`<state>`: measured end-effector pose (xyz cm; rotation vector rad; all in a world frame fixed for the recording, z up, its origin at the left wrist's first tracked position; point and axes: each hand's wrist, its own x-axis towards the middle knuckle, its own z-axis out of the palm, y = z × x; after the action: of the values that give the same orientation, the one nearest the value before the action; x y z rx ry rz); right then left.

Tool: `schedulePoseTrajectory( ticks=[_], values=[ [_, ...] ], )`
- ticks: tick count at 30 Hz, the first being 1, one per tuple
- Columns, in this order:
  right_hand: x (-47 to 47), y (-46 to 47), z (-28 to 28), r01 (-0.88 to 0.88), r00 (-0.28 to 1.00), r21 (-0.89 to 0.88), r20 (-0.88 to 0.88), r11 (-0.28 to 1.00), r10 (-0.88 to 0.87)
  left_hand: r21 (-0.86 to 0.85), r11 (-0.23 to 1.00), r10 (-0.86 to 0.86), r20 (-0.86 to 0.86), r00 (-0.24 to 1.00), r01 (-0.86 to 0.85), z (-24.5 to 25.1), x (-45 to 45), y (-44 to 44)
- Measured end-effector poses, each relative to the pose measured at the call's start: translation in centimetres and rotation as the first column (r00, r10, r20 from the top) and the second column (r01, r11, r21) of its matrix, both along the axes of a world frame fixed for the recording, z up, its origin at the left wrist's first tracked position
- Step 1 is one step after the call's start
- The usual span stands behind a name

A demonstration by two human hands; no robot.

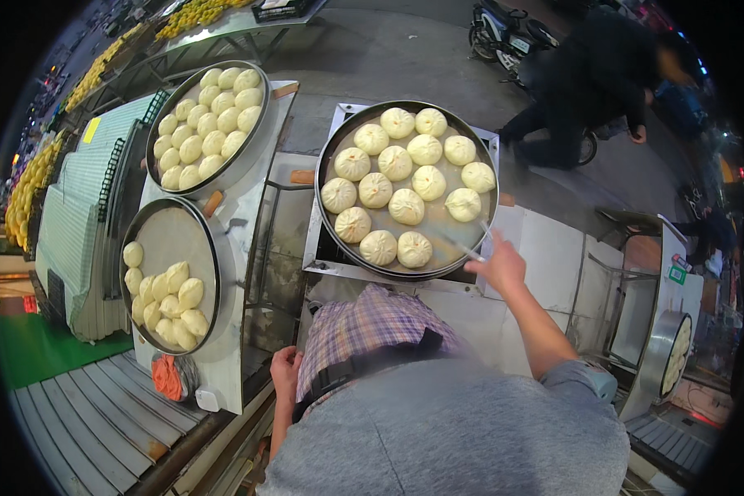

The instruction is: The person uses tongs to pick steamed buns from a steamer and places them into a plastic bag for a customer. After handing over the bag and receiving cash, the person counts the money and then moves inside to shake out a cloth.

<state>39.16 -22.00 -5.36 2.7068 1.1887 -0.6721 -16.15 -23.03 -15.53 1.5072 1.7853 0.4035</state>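
Observation:
In front of me a round metal steamer tray [452, 239] holds several pleated white buns [395, 163], with a bare patch at its lower right. My right hand [502, 263] is at the tray's lower right rim, closed on a pair of tongs [468, 250] whose arms reach over the bare patch; motion blurs them, and nothing shows between their tips. My left hand [286, 367] hangs beside the plaid apron [372, 322], fingers curled, with nothing visible in it. To the left, one round tray [263, 124] is full of round buns, and another [180, 229] holds a clump of pointed pieces of dough.
The left trays stand on a narrow table [226, 378] with an orange cloth [166, 377] at its near end. A person [589, 87] in dark clothes is beyond the steamer, near a parked motorbike [511, 37]. At right another steamer [673, 356] stands on a table.

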Motion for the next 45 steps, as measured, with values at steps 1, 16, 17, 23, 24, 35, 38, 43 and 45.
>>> schedulePoseTrajectory(
  ticks=[1,16,17,23,24,35,38,43,45],
  values=[
    [-1.0,-0.3,-0.6,-0.119,0.992,-0.035,-0.053,0.992,0.118,-0.009,1.0,-0.019,-0.02,1.0,0.019,-0.6,-0.4,-0.7],
    [2.9,3.6,-3.7,0.323,0.678,0.176,-0.729,0.93,-0.097,0.039,0.997,0.074,-0.129,0.989,-0.07,3.6,-1.4,-0.5],
    [1.9,5.7,-3.9,0.252,0.76,0.316,-0.65,0.915,0.015,-0.008,0.998,0.067,-0.153,0.986,-0.069,3.8,-1.8,-0.8],
    [-5.1,14.8,-1.9,-0.215,0.975,0.136,0.084,0.967,0.205,-0.048,0.977,0.203,-0.103,0.974,-0.208,4.8,-5.0,-1.6],
    [-6.3,15.0,-1.2,-0.204,0.978,0.167,0.087,0.965,0.192,-0.032,0.968,0.247,-0.066,0.967,-0.25,4.7,-5.6,-1.6],
    [-37.5,23.7,2.4,-0.637,0.623,0.469,-0.154,0.612,0.767,-0.029,0.922,0.387,0.065,0.92,-0.386,0.2,-17.3,0.7],
    [-48.6,28.9,2.7,-0.74,0.511,0.437,-0.129,0.511,0.85,-0.025,0.901,0.433,0.097,0.896,-0.432,-0.8,-21.3,1.5],
    [-64.8,38.6,1.5,-0.732,0.537,0.461,-0.063,0.502,0.841,-0.032,0.825,0.566,0.068,0.822,-0.565,-2.4,-26.6,-2.1],
    [-70.6,42.1,0.6,-0.706,0.602,0.391,-0.108,0.591,0.791,-0.071,0.79,0.613,0.038,0.789,-0.609,-3.0,-27.5,-4.9]
  ],
)
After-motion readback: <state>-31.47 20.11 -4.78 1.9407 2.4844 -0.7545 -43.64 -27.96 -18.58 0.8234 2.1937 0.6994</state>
